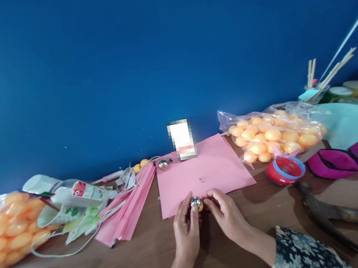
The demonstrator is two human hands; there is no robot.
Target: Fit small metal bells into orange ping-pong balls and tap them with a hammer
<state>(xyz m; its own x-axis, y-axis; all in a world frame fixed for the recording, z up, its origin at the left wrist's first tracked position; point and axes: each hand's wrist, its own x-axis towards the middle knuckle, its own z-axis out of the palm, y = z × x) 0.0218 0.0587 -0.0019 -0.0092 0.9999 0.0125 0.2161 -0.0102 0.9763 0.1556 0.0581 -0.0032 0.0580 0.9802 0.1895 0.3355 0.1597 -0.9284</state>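
My left hand grips a small shiny silver ball between thumb and fingers, low over the front edge of the pink sheets. A yellow-orange patch shows on the ball's right side; I cannot tell whether it is a part or a reflection. My right hand is closed in a pinch at the ball's right side, and what its fingertips hold is too small to make out. Beyond the hands, a tiny shiny piece rests on the pink sheets. Another silver ball lies near their far left corner.
At right are a bag of orange balls, a red bowl, magenta pouches and a hammer. Folded pink strips, a white cable, a bottle and another orange-ball bag lie left. A blue wall stands behind.
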